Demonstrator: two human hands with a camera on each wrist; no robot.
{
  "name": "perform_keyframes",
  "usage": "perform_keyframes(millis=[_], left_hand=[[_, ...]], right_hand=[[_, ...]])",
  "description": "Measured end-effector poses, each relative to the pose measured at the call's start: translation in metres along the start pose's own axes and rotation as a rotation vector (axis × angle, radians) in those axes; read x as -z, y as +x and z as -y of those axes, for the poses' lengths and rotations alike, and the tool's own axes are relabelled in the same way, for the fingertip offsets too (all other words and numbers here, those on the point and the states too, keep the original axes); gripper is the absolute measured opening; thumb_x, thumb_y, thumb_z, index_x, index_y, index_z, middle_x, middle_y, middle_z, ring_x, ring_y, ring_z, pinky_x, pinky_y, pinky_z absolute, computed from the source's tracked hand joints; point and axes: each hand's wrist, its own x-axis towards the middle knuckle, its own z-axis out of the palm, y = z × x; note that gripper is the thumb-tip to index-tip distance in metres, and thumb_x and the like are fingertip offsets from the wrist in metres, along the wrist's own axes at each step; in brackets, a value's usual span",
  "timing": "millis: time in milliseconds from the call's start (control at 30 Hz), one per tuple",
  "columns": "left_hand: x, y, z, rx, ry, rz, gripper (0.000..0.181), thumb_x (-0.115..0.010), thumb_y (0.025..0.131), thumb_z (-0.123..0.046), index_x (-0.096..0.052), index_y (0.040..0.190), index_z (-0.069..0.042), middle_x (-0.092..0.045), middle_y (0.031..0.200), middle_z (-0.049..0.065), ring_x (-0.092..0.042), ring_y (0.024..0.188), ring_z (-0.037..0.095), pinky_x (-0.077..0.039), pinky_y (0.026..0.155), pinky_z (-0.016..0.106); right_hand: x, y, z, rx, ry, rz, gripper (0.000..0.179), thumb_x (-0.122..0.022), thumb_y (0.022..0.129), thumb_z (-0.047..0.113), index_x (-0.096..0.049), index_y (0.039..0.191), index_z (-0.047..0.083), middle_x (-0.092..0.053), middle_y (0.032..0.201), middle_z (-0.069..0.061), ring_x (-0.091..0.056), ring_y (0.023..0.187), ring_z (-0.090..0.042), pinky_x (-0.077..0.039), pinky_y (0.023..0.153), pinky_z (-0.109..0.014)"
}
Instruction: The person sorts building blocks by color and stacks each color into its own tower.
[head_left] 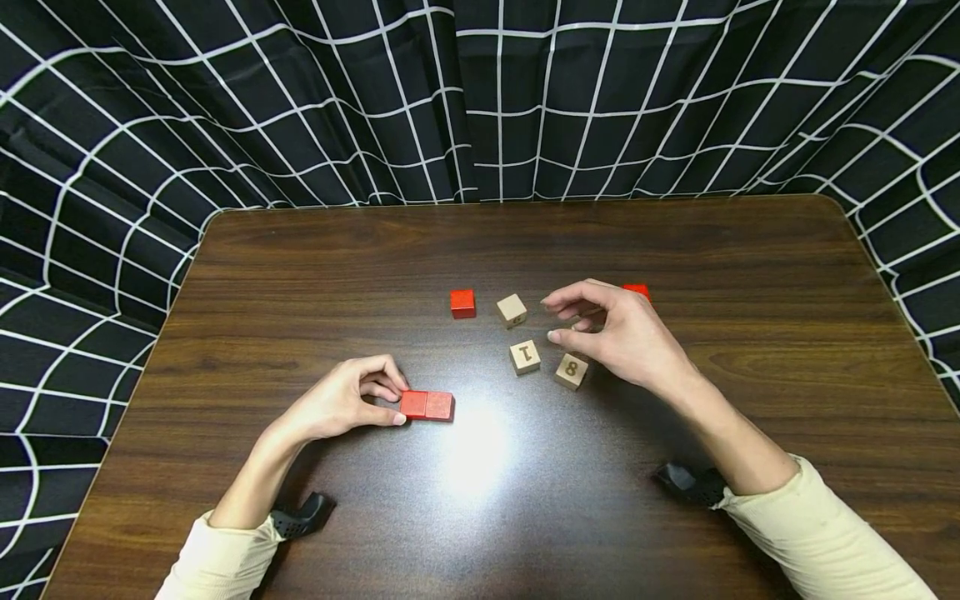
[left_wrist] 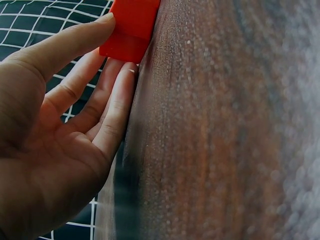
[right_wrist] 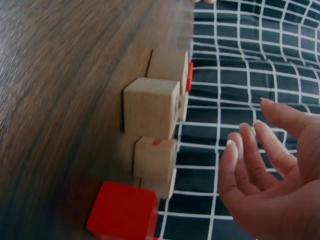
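Two red cubes [head_left: 427, 406] lie side by side on the table, touching. My left hand [head_left: 341, 402] pinches the left cube of this pair between thumb and fingers; the left wrist view shows the thumb on the red cube [left_wrist: 131, 32]. Over the table to the right, my right hand [head_left: 626, 333] hovers with loosely bent fingers and nothing between them. Near it stand wooden cubes: one marked 1 [head_left: 525, 357], one marked 8 [head_left: 572, 372], and another pale wooden cube [head_left: 512, 311]. In the right wrist view the wooden cubes [right_wrist: 150, 107] sit apart from the right hand [right_wrist: 275, 170].
A single red cube [head_left: 462, 304] stands left of the wooden ones. Another red cube [head_left: 636, 291] is partly hidden behind the right hand. The brown wooden table [head_left: 337, 258] ends at a black curtain [head_left: 360, 100] with white grid lines.
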Motion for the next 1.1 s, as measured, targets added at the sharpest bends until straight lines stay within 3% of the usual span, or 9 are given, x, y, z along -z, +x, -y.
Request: perform_keyframes(millis=[233, 500, 1100], left_hand=[[0.001, 0.001, 0.001, -0.009, -0.011, 0.003, 0.031, -0.086, 0.073, 0.0, -0.064, 0.096, -0.004, -0.064, 0.104, 0.012, -0.066, 0.093, 0.022, -0.058, 0.088, 0.028], [0.0, 0.001, 0.001, -0.001, -0.007, 0.002, 0.032, -0.086, 0.073, -0.002, -0.064, 0.096, -0.006, -0.065, 0.104, 0.011, -0.066, 0.094, 0.023, -0.058, 0.088, 0.029], [0.0, 0.0, 0.001, -0.009, -0.019, -0.003, 0.032, -0.086, 0.073, 0.0, -0.064, 0.096, -0.005, -0.064, 0.105, 0.012, -0.067, 0.093, 0.022, -0.058, 0.088, 0.029]], right_hand=[[0.009, -0.003, -0.009, 0.035, -0.004, -0.033, 0.031, -0.081, 0.082, 0.006, -0.071, 0.111, 0.012, -0.072, 0.105, -0.002, -0.066, 0.085, -0.017, -0.056, 0.075, -0.02], [0.021, -0.016, -0.022, -0.011, -0.019, -0.059, 0.032, -0.081, 0.082, 0.006, -0.071, 0.112, 0.009, -0.071, 0.104, -0.009, -0.064, 0.083, -0.013, -0.054, 0.073, -0.013], [0.04, -0.038, -0.044, -0.097, -0.114, -0.102, 0.035, -0.081, 0.08, 0.002, -0.071, 0.112, 0.011, -0.071, 0.101, -0.008, -0.065, 0.084, -0.007, -0.052, 0.073, -0.012]])
